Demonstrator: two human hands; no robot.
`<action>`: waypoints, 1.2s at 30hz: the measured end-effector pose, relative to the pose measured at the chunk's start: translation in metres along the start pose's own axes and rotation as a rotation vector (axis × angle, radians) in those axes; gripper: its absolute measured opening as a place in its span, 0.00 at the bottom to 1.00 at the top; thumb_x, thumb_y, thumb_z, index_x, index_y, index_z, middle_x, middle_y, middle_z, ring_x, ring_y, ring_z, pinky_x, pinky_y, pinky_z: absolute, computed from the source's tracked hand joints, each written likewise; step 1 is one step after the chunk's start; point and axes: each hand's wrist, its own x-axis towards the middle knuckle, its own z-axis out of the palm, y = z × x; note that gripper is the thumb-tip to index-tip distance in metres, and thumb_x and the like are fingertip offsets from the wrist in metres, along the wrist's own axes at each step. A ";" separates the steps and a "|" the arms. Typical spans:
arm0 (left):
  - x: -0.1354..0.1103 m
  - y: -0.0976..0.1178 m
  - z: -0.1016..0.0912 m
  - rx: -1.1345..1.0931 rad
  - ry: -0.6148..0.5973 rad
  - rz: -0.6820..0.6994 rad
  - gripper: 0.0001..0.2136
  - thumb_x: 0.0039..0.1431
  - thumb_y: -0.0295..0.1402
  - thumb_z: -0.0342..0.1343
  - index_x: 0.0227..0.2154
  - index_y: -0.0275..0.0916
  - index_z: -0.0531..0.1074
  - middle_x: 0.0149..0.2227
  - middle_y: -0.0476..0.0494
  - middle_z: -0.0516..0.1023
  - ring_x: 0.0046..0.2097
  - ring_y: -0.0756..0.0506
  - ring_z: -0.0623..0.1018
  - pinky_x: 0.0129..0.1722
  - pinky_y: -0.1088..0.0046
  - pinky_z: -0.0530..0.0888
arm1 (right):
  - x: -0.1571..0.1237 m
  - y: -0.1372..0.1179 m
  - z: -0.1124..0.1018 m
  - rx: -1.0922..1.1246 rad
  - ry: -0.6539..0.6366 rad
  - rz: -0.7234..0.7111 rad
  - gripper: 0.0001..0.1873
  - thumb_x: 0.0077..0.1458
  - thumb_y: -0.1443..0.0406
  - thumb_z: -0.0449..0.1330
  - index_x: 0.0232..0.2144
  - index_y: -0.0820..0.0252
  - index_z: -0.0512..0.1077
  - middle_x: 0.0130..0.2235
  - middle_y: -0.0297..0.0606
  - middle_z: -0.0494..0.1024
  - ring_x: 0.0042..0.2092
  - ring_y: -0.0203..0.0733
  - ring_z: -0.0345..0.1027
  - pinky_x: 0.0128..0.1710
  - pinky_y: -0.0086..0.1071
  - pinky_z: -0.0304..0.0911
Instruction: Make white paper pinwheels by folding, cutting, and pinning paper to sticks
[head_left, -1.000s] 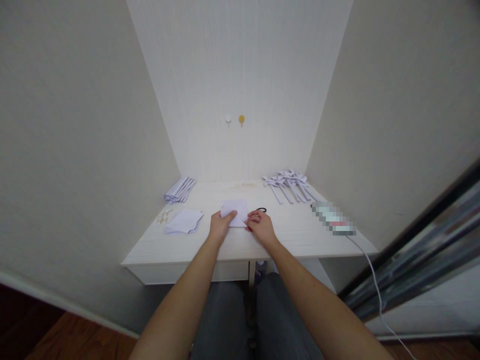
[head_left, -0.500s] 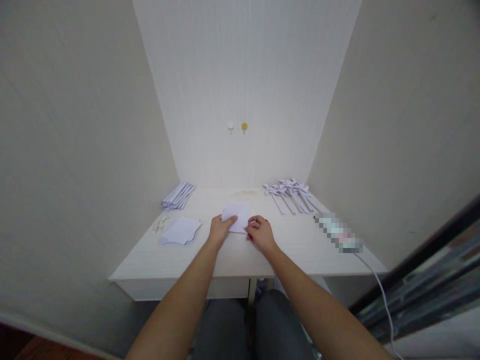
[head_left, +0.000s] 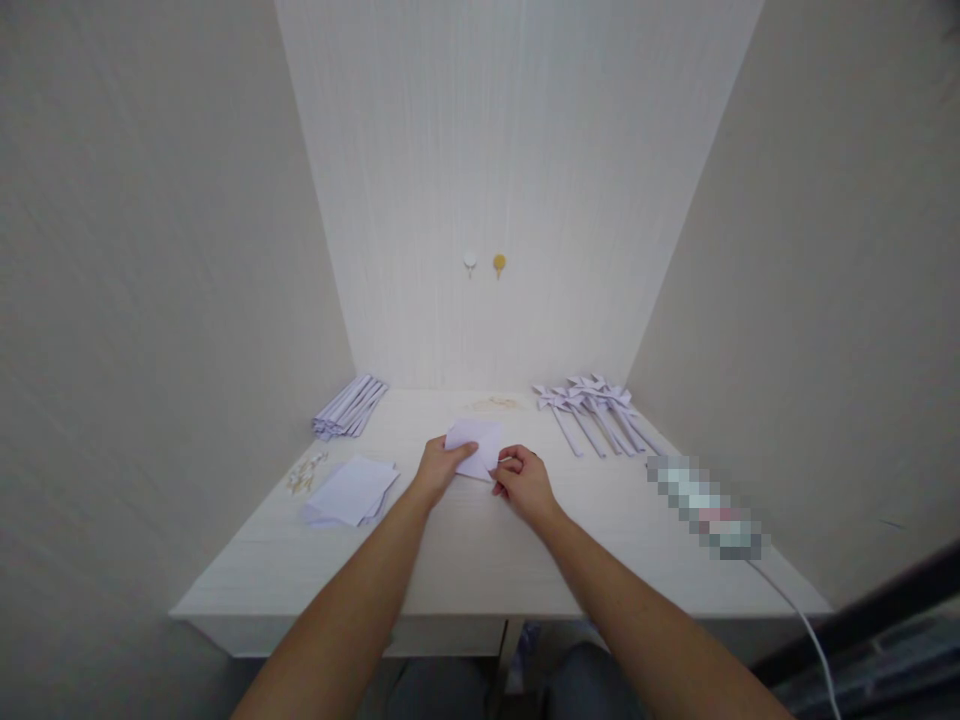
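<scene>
One square white paper sheet [head_left: 474,434]: our left hand [head_left: 439,468] clamps it, thumb uppermost; our right hand [head_left: 526,483] (fingertips nearly together) pinches a corner.

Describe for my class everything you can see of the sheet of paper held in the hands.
The sheet of paper is plain white with a faint violet tint, roughly square, and looks thin and smooth. It is spread out over the middle of the white table; whether it touches the tabletop is unclear. The left hand grips its left side, thumb on top. The right hand has its fingertips at the near right corner. Any creases or cuts are too faint to confirm.
</scene>
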 end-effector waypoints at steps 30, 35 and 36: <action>0.038 0.011 -0.002 0.215 -0.418 -0.268 0.11 0.35 0.29 0.73 0.26 0.32 0.83 0.28 0.41 0.83 0.27 0.45 0.77 0.29 0.72 0.70 | 0.033 -0.041 -0.043 0.065 0.075 -0.257 0.14 0.46 0.56 0.66 0.34 0.56 0.73 0.27 0.34 0.79 0.29 0.39 0.70 0.25 0.29 0.63; 0.037 0.016 -0.004 0.208 -0.414 -0.266 0.10 0.34 0.28 0.73 0.24 0.33 0.83 0.28 0.38 0.84 0.28 0.43 0.78 0.30 0.70 0.70 | 0.034 -0.039 -0.042 0.084 0.022 -0.264 0.13 0.38 0.61 0.70 0.30 0.56 0.74 0.23 0.30 0.76 0.25 0.36 0.66 0.26 0.30 0.62; 0.038 0.016 -0.005 0.193 -0.403 -0.264 0.10 0.33 0.27 0.73 0.24 0.33 0.82 0.28 0.38 0.84 0.28 0.43 0.78 0.30 0.70 0.70 | 0.035 -0.038 -0.042 0.092 0.025 -0.264 0.13 0.38 0.61 0.70 0.29 0.56 0.74 0.22 0.30 0.75 0.25 0.36 0.65 0.26 0.30 0.62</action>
